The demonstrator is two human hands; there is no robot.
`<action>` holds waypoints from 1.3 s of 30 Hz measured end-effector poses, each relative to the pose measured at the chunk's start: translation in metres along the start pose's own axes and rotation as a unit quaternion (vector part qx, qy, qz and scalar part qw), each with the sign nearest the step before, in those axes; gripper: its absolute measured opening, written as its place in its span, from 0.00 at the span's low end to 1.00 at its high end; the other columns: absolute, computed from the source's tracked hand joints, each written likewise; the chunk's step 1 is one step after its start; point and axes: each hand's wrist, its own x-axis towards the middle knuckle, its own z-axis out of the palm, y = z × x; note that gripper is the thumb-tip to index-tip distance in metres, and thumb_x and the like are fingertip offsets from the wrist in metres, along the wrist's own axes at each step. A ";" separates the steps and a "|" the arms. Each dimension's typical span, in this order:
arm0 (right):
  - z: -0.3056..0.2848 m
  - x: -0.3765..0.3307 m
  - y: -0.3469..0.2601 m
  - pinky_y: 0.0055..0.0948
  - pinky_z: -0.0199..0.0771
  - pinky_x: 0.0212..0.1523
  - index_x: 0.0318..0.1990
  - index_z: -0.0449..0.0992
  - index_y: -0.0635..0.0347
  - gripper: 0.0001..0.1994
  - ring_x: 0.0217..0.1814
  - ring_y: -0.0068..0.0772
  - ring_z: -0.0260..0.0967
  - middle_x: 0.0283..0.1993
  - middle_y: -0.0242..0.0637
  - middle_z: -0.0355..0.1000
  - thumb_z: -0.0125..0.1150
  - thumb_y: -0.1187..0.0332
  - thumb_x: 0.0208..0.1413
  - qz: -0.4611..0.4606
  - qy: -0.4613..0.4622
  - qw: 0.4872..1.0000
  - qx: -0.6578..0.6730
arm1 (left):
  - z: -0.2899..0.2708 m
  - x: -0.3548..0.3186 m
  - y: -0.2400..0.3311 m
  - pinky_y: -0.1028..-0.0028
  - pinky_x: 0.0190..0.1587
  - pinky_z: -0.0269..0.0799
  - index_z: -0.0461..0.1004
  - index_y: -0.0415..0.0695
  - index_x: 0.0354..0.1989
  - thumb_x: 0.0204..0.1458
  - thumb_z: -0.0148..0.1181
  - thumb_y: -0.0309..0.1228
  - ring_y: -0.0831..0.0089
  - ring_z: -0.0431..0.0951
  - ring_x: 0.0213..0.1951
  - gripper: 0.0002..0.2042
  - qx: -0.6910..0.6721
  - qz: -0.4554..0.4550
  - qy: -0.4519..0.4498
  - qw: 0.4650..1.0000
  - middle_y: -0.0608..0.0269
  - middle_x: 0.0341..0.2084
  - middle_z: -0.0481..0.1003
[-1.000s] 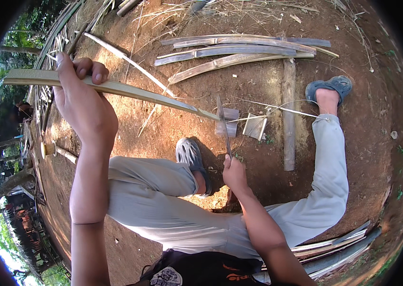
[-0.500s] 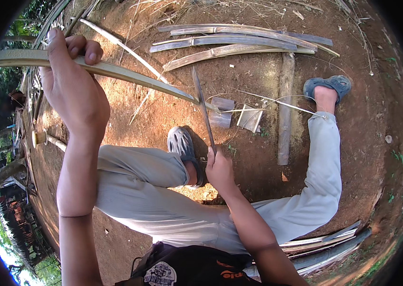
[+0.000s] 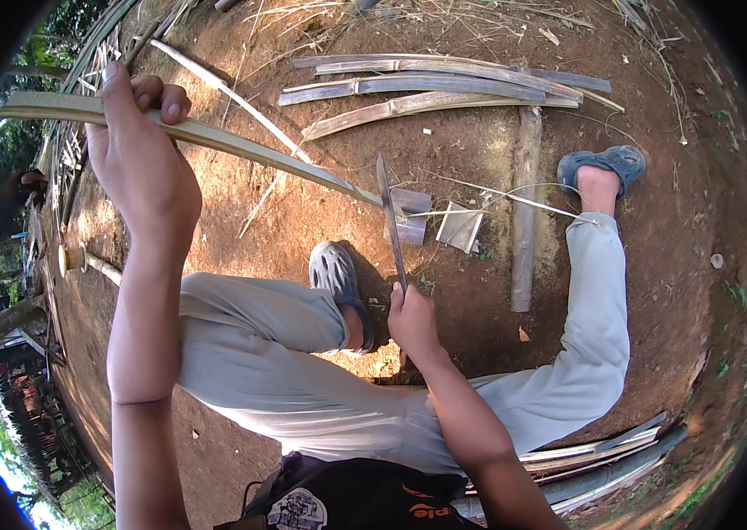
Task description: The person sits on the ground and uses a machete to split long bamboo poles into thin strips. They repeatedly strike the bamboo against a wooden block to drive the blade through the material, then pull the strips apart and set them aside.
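My left hand point(image 3: 148, 168), raised at the upper left, is closed around a long bamboo strip point(image 3: 250, 156). The strip slants down to the right, and its far end lies at the blade of a knife point(image 3: 390, 216). My right hand point(image 3: 413, 320) grips the knife's handle, the blade pointing up and away from me. Under the strip's end, a short grey bamboo piece point(image 3: 409, 230) rests on the ground. Beside it is a split, pale bamboo piece point(image 3: 460, 226). Thin slivers point(image 3: 515, 196) stretch from there toward my right ankle.
Several split bamboo lengths point(image 3: 444, 84) lie across the far ground, one end above a round pole point(image 3: 525, 221). More split strips point(image 3: 603, 468) are at the lower right, behind my right leg. A long pale stick point(image 3: 223, 93) lies at the upper left. My shoes point(image 3: 335, 278) stand on bare earth.
The knife and my right hand have shifted slightly right and down, the blade now nearer the strip's far end. My left hand and the strip have moved a little right and down.
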 end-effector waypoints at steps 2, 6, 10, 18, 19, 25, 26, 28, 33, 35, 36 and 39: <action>-0.018 -0.013 -0.033 0.57 0.70 0.29 0.32 0.71 0.68 0.15 0.27 0.65 0.72 0.22 0.59 0.71 0.47 0.63 0.66 -0.031 0.013 0.999 0.002 | 0.001 -0.001 0.000 0.76 0.31 0.62 0.58 0.40 0.35 0.64 0.51 0.36 0.76 0.64 0.25 0.13 0.012 0.005 0.000 1.000 0.62 0.26 0.62; -0.001 0.005 -0.009 0.55 0.70 0.28 0.31 0.70 0.68 0.14 0.27 0.65 0.72 0.21 0.58 0.71 0.48 0.65 0.65 -0.031 0.033 0.998 0.039 | 0.006 -0.007 0.003 0.76 0.32 0.63 0.58 0.41 0.34 0.64 0.50 0.36 0.76 0.66 0.26 0.13 0.013 -0.002 0.001 1.000 0.62 0.27 0.62; -0.013 -0.008 -0.022 0.55 0.71 0.28 0.32 0.70 0.68 0.14 0.27 0.65 0.72 0.21 0.57 0.71 0.47 0.65 0.65 -0.018 -0.004 1.000 0.004 | -0.002 0.004 -0.003 0.76 0.32 0.62 0.58 0.40 0.35 0.64 0.50 0.36 0.76 0.66 0.27 0.13 0.024 0.003 0.007 1.000 0.60 0.28 0.62; -0.008 0.010 -0.001 0.57 0.70 0.31 0.34 0.71 0.69 0.14 0.31 0.67 0.72 0.24 0.61 0.71 0.47 0.65 0.65 0.015 0.002 1.000 -0.008 | 0.002 -0.001 -0.003 0.76 0.33 0.62 0.59 0.39 0.36 0.64 0.51 0.36 0.76 0.65 0.27 0.13 0.001 0.004 0.003 1.000 0.59 0.28 0.63; -0.016 0.000 -0.017 0.57 0.71 0.32 0.34 0.71 0.69 0.14 0.31 0.68 0.72 0.24 0.61 0.72 0.47 0.65 0.65 0.011 -0.015 1.000 0.000 | 0.001 -0.001 -0.001 0.76 0.33 0.62 0.59 0.39 0.36 0.64 0.51 0.36 0.76 0.65 0.27 0.13 0.011 0.010 0.000 1.000 0.59 0.28 0.63; 0.006 0.008 0.020 0.57 0.70 0.33 0.32 0.71 0.69 0.15 0.32 0.67 0.72 0.25 0.60 0.72 0.48 0.64 0.65 0.041 0.004 0.999 0.012 | 0.004 0.000 -0.001 0.76 0.31 0.62 0.59 0.40 0.36 0.64 0.52 0.36 0.76 0.65 0.26 0.13 -0.004 0.010 -0.013 1.000 0.62 0.27 0.63; 0.004 0.007 0.017 0.56 0.69 0.32 0.31 0.71 0.68 0.15 0.32 0.67 0.71 0.25 0.60 0.71 0.49 0.63 0.65 0.039 -0.001 0.999 0.015 | 0.002 0.002 -0.002 0.76 0.32 0.62 0.59 0.40 0.36 0.64 0.51 0.36 0.76 0.65 0.25 0.13 0.007 -0.004 0.005 1.000 0.62 0.26 0.63; -0.017 0.000 -0.013 0.58 0.70 0.37 0.32 0.72 0.69 0.16 0.35 0.68 0.72 0.27 0.63 0.72 0.46 0.63 0.65 0.048 -0.049 0.998 -0.014 | 0.002 0.002 -0.001 0.76 0.32 0.62 0.59 0.40 0.35 0.64 0.51 0.36 0.76 0.65 0.25 0.13 0.020 0.014 -0.015 1.000 0.62 0.26 0.63; 0.002 0.011 0.023 0.59 0.70 0.38 0.32 0.73 0.68 0.16 0.35 0.68 0.72 0.28 0.64 0.72 0.47 0.63 0.65 0.097 -0.016 0.995 0.001 | 0.003 0.001 0.000 0.76 0.32 0.63 0.59 0.40 0.36 0.64 0.52 0.36 0.76 0.65 0.26 0.12 0.006 0.003 -0.017 1.000 0.62 0.26 0.63; -0.002 0.016 0.026 0.59 0.70 0.38 0.32 0.73 0.68 0.16 0.35 0.68 0.72 0.28 0.64 0.72 0.46 0.63 0.65 0.119 -0.024 0.993 -0.009 | 0.000 0.007 0.000 0.77 0.32 0.62 0.59 0.41 0.35 0.63 0.52 0.35 0.76 0.66 0.26 0.12 -0.005 0.008 -0.033 0.999 0.62 0.26 0.63; -0.005 0.011 0.015 0.58 0.71 0.38 0.32 0.73 0.68 0.16 0.35 0.68 0.72 0.28 0.63 0.72 0.46 0.63 0.65 0.081 -0.016 0.996 -0.019 | -0.003 0.007 -0.002 0.77 0.31 0.62 0.59 0.41 0.35 0.63 0.53 0.35 0.76 0.66 0.26 0.12 0.001 0.011 -0.039 0.999 0.62 0.26 0.63; -0.008 -0.002 -0.003 0.57 0.70 0.38 0.33 0.74 0.68 0.17 0.37 0.69 0.71 0.28 0.64 0.72 0.48 0.61 0.65 0.060 -0.009 0.998 -0.013 | 0.000 0.001 -0.001 0.77 0.32 0.63 0.60 0.40 0.34 0.63 0.53 0.35 0.77 0.67 0.27 0.12 0.030 0.013 -0.035 0.999 0.62 0.26 0.64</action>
